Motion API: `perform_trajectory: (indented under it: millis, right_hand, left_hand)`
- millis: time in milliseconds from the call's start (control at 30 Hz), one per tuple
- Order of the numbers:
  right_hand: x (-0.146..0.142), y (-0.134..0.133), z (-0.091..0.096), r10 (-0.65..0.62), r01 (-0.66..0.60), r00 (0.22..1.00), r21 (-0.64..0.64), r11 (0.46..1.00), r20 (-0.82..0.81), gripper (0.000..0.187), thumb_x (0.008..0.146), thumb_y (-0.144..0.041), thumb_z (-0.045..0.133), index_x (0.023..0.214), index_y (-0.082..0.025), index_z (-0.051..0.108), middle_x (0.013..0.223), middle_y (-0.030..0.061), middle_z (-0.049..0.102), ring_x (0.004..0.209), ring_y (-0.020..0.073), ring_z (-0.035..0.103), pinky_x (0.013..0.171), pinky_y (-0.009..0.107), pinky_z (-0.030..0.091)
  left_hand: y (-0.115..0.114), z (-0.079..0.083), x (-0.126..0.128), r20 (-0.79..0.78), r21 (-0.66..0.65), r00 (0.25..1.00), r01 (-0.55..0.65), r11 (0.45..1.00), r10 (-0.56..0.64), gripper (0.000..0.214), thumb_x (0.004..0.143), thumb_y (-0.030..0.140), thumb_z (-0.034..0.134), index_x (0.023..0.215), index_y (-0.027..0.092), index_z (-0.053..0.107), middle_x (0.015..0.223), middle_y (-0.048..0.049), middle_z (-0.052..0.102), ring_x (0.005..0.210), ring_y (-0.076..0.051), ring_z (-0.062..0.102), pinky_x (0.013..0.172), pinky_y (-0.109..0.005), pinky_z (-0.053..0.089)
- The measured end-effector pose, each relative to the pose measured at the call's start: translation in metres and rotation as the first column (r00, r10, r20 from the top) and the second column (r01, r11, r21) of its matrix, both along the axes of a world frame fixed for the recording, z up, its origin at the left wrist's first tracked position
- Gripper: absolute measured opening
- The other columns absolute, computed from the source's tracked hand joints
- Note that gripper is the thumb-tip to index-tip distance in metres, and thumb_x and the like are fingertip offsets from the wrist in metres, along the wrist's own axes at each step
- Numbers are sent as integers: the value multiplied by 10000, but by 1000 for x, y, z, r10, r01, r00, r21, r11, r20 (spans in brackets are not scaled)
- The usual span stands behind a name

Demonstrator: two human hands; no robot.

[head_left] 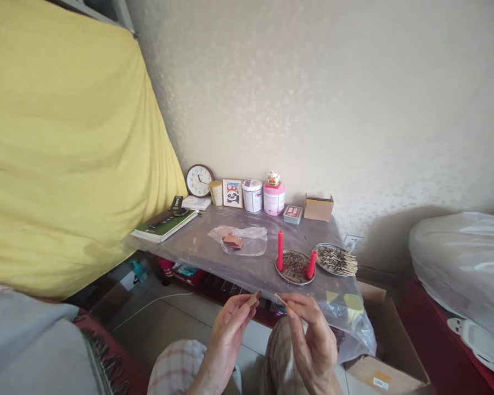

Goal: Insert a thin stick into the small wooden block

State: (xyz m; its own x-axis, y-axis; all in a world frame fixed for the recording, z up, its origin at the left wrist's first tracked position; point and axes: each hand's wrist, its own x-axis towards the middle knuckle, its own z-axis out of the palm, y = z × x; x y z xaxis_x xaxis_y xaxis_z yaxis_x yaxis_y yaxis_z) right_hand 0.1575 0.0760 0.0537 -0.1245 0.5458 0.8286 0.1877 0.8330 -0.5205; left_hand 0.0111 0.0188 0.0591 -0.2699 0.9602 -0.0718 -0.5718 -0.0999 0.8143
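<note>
My left hand (pixel 230 332) is closed on a small matchbox (pixel 254 298), its end sticking out past the thumb. In my right hand (pixel 313 334) a match (pixel 279 299) is pinched between thumb and fingers, its tip pointing left toward the matchbox, with a small gap between them. Both hands are in front of the table's near edge, above my knees. Beyond them, two red candles, a taller one (pixel 280 249) and a shorter one (pixel 312 264), stand upright on a round metal plate (pixel 295 282). No flame shows on either wick.
Burnt matches lie on a second plate (pixel 333 246). A plastic bag (pixel 255 233) holds more matchboxes (pixel 233 242). Along the wall are a clock (pixel 200 180), tubs (pixel 252 196) and a small carton (pixel 319 208). An open cardboard box (pixel 399 340) stands on the floor at right.
</note>
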Motion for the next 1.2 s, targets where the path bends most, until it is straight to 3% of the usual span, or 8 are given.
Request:
perform_trajectory:
  millis: [100,167,233,367,600,867,1033,1200]
  right_hand:
    - [-8,13,-18,19,-19,984,0,1000,177,169,895,-173,572,994,-268,670,937,46,745,826,186,710,748,309,581]
    - [-12,31,-32,-90,94,988,-26,995,124,148,922,-237,527,867,-228,664,785,48,734,704,190,702,639,297,576]
    - [-13,45,-39,-172,177,982,-69,982,73,142,938,-233,508,891,-207,639,813,60,729,739,192,703,667,307,571]
    - [-8,50,-34,-188,188,982,-114,976,10,89,936,-233,539,912,-209,622,856,36,715,796,166,692,736,284,553]
    - [-2,48,-20,-156,119,981,-265,957,-120,108,893,-265,599,807,-216,642,830,15,667,775,155,620,696,263,493]
    - [-1,57,-11,-176,2,930,-473,881,-324,179,837,-375,655,803,-200,665,760,9,634,703,152,575,662,278,474]
    - [-1,59,4,-162,-136,874,-550,824,-458,232,771,-423,715,780,-192,693,721,19,683,714,176,621,717,316,508]
    - [1,63,15,-179,-191,832,-574,796,-526,252,709,-425,767,766,-186,711,710,19,699,681,166,618,684,301,513]
  left_hand:
    - [-1,4,1,-12,15,1000,6,1000,-6,234,806,335,656,977,185,707,1050,-77,730,1051,-206,595,1029,-380,373]
    - [-3,6,0,-37,-5,999,-11,1000,11,273,765,368,698,967,186,716,1042,-80,732,1058,-216,595,1022,-377,380]
    - [-5,5,-1,-55,-41,998,-25,999,23,294,725,385,733,943,187,727,1028,-78,736,1027,-211,603,994,-363,397]
    - [-6,0,-4,-39,-78,999,-19,997,16,283,728,387,728,935,193,729,1081,-88,740,1050,-212,604,1011,-367,389]
    - [-12,-10,-9,6,-141,999,-37,989,39,326,639,422,803,870,204,729,1115,-101,753,1048,-220,627,1010,-372,402]
    - [-22,-56,-34,89,-214,995,-28,976,48,277,659,411,798,846,217,732,1086,-92,774,979,-185,674,936,-326,460]
    - [-37,-91,-62,151,-241,987,91,966,-56,274,714,387,759,936,227,753,1091,-102,771,1023,-213,674,931,-347,467]
    - [-51,-127,-96,162,-345,985,112,932,-59,348,556,456,843,834,253,788,1071,-78,777,1017,-267,677,895,-369,492]
